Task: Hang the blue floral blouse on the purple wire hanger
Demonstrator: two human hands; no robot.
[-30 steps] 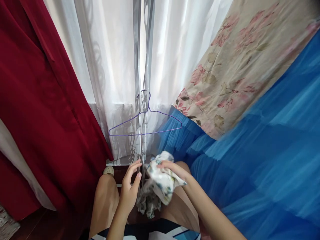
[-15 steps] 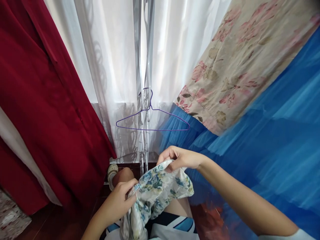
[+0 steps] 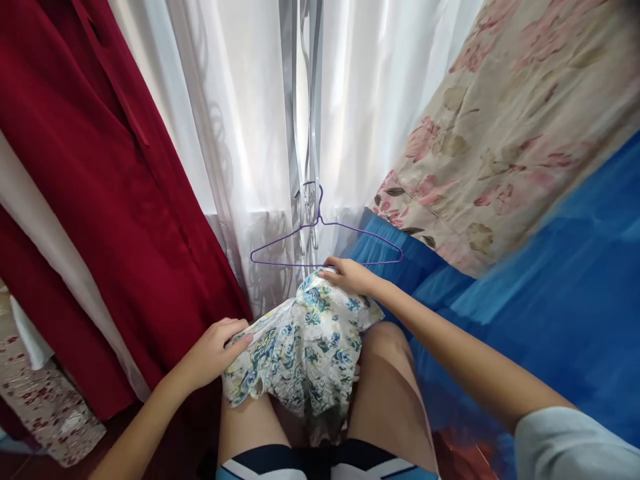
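One white blue-floral garment spread over the thighs; L hand pinches its low left end, R hand its top edge; long edge slants up L-to-R, R hand nearer the purple wire hanger hung just beyond.

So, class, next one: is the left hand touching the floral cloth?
Touching. The head view shows the left hand at the left edge of the floral cloth, its fingers pinching that edge.
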